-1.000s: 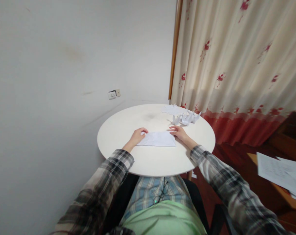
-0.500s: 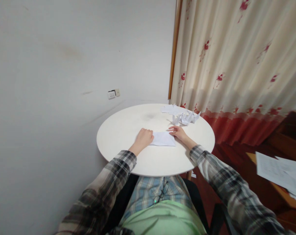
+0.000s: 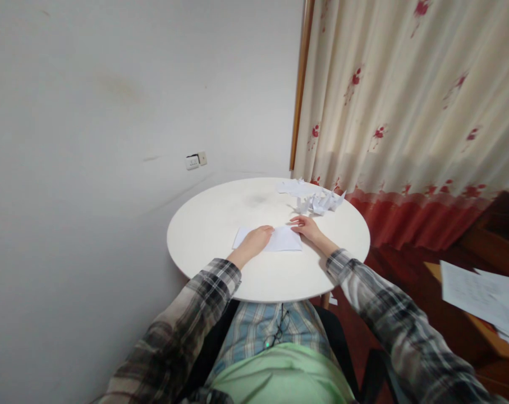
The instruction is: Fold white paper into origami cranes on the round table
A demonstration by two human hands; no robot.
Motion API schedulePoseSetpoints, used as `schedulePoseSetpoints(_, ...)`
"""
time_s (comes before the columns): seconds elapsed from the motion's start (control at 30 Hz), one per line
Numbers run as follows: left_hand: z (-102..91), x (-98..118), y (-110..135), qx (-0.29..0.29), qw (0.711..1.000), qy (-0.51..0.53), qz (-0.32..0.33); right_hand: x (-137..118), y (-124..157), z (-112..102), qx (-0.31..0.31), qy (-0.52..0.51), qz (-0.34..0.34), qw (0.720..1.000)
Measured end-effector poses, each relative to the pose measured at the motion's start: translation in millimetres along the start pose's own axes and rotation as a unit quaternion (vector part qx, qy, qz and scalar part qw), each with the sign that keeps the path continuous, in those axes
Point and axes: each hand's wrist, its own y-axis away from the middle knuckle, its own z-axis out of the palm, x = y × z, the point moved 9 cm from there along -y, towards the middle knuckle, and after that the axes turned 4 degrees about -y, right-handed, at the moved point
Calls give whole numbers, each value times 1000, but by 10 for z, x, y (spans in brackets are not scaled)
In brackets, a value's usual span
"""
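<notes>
A folded white sheet of paper (image 3: 284, 240) lies flat on the round white table (image 3: 212, 269), its long side running left to right. My left hand (image 3: 257, 238) rests across the middle of the paper, fingers curled together and pressed onto its upper edge. At the right end, my right hand (image 3: 306, 226) holds the sheet's corner, with the thumb low on the paper and the index finger stretched out past the edge. Just beyond the right hand sits a cluster of folded white paper shapes (image 3: 320, 203), several with pointed tips.
Flat white paper (image 3: 291, 187) lies at the table's far edge, behind the folded shapes. A wall (image 3: 111, 168) with a socket (image 3: 192, 163) borders the left, and a flowered curtain (image 3: 397, 112) hangs at right. More printed sheets (image 3: 481, 297) rest on wooden furniture at lower right.
My left hand has slid rightward along the paper from its left end to its middle, uncovering the left end. My right hand has stayed at the right end.
</notes>
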Motion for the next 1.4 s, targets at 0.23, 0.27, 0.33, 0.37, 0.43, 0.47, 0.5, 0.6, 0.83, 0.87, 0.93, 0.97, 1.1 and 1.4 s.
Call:
schedulePoseSetpoints(0.23,180,-42,27,-71,997,14,-26,-202,50,0,22,187,-89,978)
schedulePoseSetpoints(0.27,189,-46,32,-76,997,13,-31,-235,68,28,15,219,-101,970)
schedulePoseSetpoints(0.33,197,-47,40,-82,996,12,-38,-315,116,103,2,284,-130,950)
schedulePoseSetpoints(0.37,198,-49,42,-83,996,11,-41,-376,149,152,-3,315,-155,936)
schedulePoseSetpoints(0.43,198,-59,43,-86,995,9,-51,-476,214,264,-21,359,-195,912)
schedulePoseSetpoints(0.47,199,-65,43,-88,995,7,-55,-494,236,329,-40,375,-201,904)
schedulePoseSetpoints(0.5,200,-68,42,-89,994,5,-58,-500,254,387,-59,389,-201,897)
schedulePoseSetpoints(0.6,203,-66,38,-93,994,1,-59,-484,280,502,-96,434,-181,878)
schedulePoseSetpoints(0.83,202,-60,32,-89,994,1,-60,-548,361,643,-103,472,-159,861)
schedulePoseSetpoints(0.87,204,-62,32,-90,994,-2,-62,-552,371,673,-104,473,-158,861)
schedulePoseSetpoints(0.93,203,-65,33,-91,994,-5,-65,-543,387,749,-119,465,-166,861)
schedulePoseSetpoints(0.97,202,-65,33,-91,994,-5,-66,-531,394,793,-133,455,-175,863)
schedulePoseSetpoints(1.1,198,-60,35,-95,993,4,-69,-468,391,860,-174,394,-214,877)
schedulePoseSetpoints(1.4,179,-182,5,-83,995,3,-57,-256,313,795,-200,419,-137,875)
